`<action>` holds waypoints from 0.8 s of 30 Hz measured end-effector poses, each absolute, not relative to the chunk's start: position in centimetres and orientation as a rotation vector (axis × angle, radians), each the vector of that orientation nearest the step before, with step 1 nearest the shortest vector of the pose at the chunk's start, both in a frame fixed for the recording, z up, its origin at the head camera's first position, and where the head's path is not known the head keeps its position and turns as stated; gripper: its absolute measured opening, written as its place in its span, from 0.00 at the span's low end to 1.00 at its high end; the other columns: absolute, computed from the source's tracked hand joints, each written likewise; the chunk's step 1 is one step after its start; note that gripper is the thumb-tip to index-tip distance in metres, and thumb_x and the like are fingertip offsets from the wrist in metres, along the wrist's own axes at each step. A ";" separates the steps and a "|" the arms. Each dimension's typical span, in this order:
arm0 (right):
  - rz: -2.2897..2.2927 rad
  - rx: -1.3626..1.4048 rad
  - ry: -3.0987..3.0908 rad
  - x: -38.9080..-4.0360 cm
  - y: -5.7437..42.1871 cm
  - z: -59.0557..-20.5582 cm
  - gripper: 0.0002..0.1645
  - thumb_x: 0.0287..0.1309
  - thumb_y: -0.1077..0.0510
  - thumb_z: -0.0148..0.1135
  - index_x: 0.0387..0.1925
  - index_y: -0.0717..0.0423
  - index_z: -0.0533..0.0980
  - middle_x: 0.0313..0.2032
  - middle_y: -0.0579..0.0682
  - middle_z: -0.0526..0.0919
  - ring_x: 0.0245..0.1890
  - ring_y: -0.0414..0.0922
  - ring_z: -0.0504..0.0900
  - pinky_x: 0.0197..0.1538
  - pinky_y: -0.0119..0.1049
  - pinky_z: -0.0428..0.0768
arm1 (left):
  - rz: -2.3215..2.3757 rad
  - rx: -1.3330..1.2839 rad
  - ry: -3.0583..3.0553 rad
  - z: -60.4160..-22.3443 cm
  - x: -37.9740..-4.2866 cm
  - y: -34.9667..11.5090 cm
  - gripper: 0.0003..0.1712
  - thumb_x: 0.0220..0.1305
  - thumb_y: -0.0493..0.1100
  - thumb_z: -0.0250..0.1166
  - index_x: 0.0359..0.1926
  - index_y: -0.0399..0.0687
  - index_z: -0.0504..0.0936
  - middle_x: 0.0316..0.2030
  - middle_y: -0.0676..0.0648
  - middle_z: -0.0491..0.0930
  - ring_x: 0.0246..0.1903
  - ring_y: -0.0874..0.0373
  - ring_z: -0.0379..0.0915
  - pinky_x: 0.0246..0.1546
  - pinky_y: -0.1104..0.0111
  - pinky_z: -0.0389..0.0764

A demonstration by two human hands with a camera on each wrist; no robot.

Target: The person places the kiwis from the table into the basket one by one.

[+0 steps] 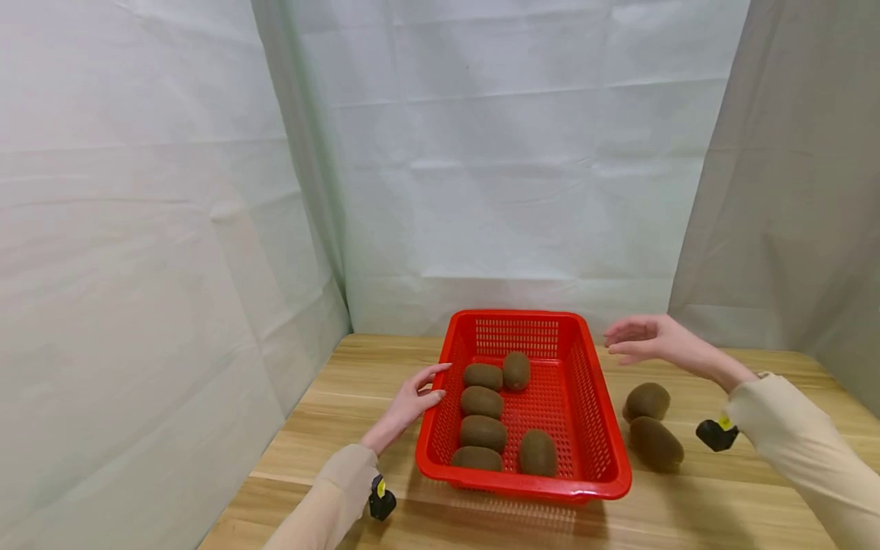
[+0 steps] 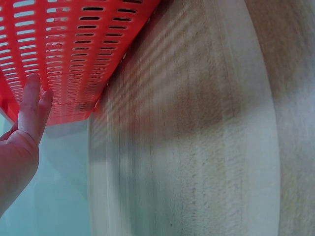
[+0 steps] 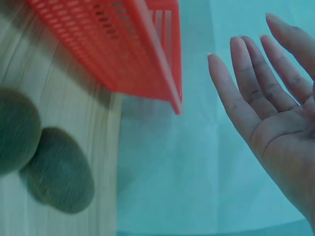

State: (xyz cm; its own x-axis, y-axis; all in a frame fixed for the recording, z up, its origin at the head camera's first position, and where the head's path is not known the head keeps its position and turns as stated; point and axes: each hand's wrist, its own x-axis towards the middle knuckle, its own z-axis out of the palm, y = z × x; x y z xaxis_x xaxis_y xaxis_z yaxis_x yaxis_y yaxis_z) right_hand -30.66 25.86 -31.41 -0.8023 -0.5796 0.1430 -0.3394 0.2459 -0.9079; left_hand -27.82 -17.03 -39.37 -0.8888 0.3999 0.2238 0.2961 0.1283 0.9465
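Observation:
A red plastic basket (image 1: 601,397) with slotted walls stands on the wooden table. Inside it, several brown kiwis lie on their sides, such as one kiwi (image 1: 483,433) in the row along the left wall and another kiwi (image 1: 538,453) near the front. My left hand (image 1: 411,399) rests against the basket's left rim, its fingers (image 2: 30,105) extended along the slotted outer wall. To the right of the basket, my right hand (image 1: 646,341) is raised in the air with relaxed fingers and an unoccupied palm. Below it on the table sit a kiwi (image 1: 648,401) and a larger-looking kiwi (image 1: 656,444), close together.
The wooden table (image 1: 330,428) extends on both sides of the basket. White sheeting (image 1: 509,191) hangs behind the table, with more cloth (image 1: 151,229) along the left side and a greyer cloth (image 1: 791,229) on the right.

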 end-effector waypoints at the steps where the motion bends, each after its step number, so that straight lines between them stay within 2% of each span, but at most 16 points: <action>1: -1.587 -0.863 2.306 -30.6 26.3 -31.6 0.19 0.58 0.64 0.56 0.50 0.68 0.70 0.46 0.62 0.75 0.44 0.53 0.77 0.41 0.45 0.75 | 1.886 0.709 2.299 -39.4 -27.8 -17.0 0.28 0.61 0.28 0.52 0.62 0.31 0.60 0.51 0.29 0.65 0.47 0.35 0.65 0.42 0.64 0.73; 8: -1.592 -0.859 2.363 -30.0 28.9 -32.8 0.18 0.58 0.66 0.55 0.50 0.71 0.69 0.44 0.57 0.78 0.42 0.49 0.78 0.41 0.43 0.76 | 1.864 0.699 2.297 -39.5 -27.9 -17.0 0.28 0.61 0.30 0.52 0.63 0.32 0.59 0.50 0.29 0.65 0.46 0.36 0.67 0.41 0.65 0.74; 13: -1.549 -0.839 2.475 -29.8 30.4 -33.8 0.17 0.58 0.65 0.56 0.49 0.67 0.71 0.43 0.54 0.79 0.41 0.45 0.78 0.41 0.38 0.76 | 1.858 0.708 2.339 -39.2 -27.8 -16.9 0.27 0.61 0.29 0.53 0.62 0.32 0.61 0.50 0.30 0.66 0.45 0.39 0.67 0.41 0.66 0.73; 19: -1.458 -0.788 2.559 -29.6 31.5 -34.9 0.19 0.58 0.62 0.57 0.50 0.66 0.70 0.45 0.55 0.78 0.43 0.44 0.77 0.42 0.34 0.75 | 1.887 0.729 2.316 -39.7 -28.2 -17.1 0.27 0.60 0.28 0.52 0.62 0.30 0.60 0.48 0.29 0.67 0.44 0.39 0.68 0.40 0.65 0.73; 24: -1.393 -0.749 2.586 -29.7 32.1 -36.0 0.21 0.58 0.60 0.57 0.52 0.66 0.70 0.46 0.57 0.77 0.43 0.41 0.76 0.42 0.32 0.74 | 1.906 0.703 2.296 -41.3 -29.3 -17.5 0.27 0.62 0.30 0.53 0.63 0.36 0.62 0.49 0.33 0.67 0.43 0.44 0.70 0.40 0.63 0.74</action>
State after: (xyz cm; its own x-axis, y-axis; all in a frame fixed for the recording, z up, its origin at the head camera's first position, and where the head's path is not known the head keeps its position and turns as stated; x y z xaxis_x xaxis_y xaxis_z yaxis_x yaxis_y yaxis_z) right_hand -29.71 32.09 -35.98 -0.8722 -0.4710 0.1324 -0.3697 0.4574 -0.8088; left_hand -29.29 -17.47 -41.27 -0.8920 0.3901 0.2283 0.2961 0.1227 0.9472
